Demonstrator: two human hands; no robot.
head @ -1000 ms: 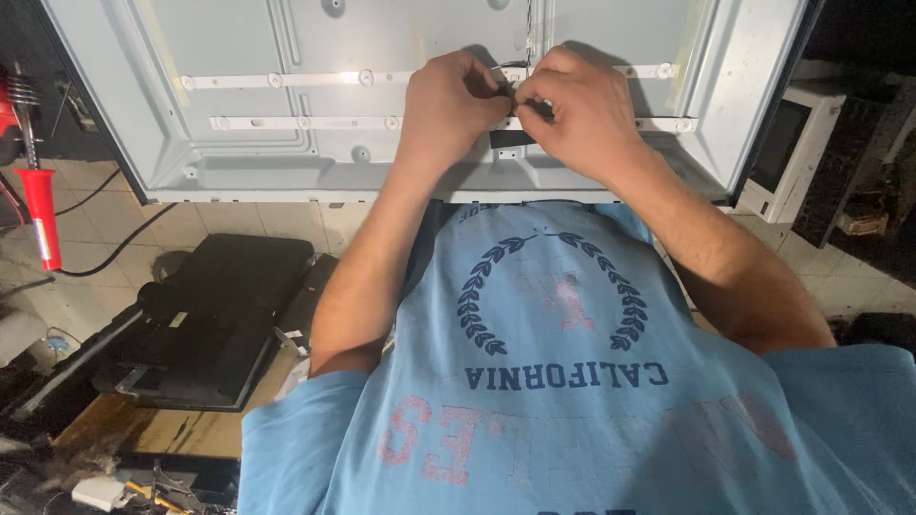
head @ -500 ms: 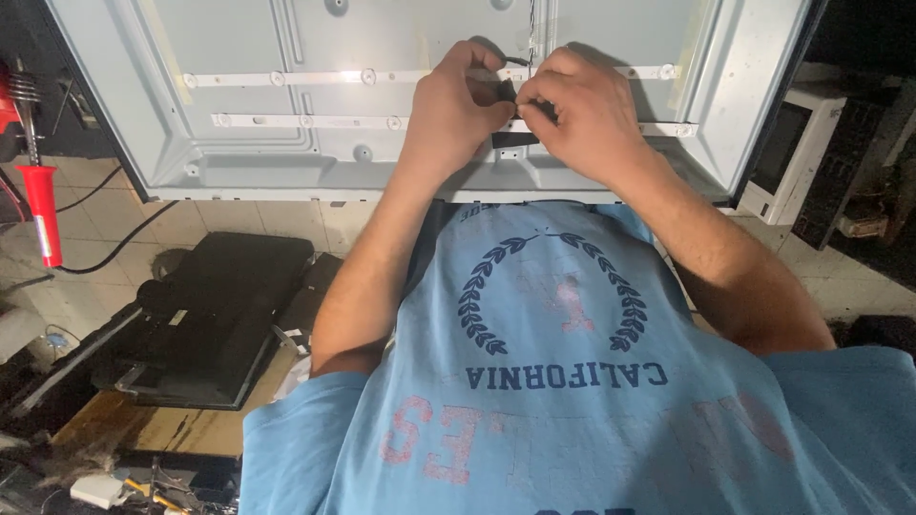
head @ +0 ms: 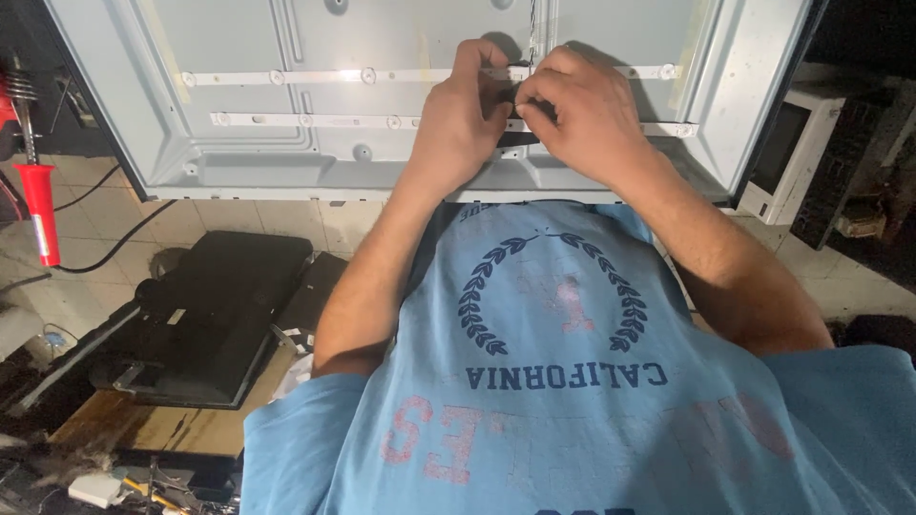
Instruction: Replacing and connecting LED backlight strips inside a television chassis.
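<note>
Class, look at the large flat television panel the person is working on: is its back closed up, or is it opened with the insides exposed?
Opened: the grey metal panel tray lies bare, its white light strips exposed, both hands on them.

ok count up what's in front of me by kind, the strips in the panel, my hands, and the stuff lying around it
White light strips inside the metal panel: 2, upper and lower
Hands: 2, left hand and right hand, both on a small dark part between them
Red-handled tool: 1
Black housing: 1
White box-shaped appliance: 1
Total: 7, with the panel 8
</note>
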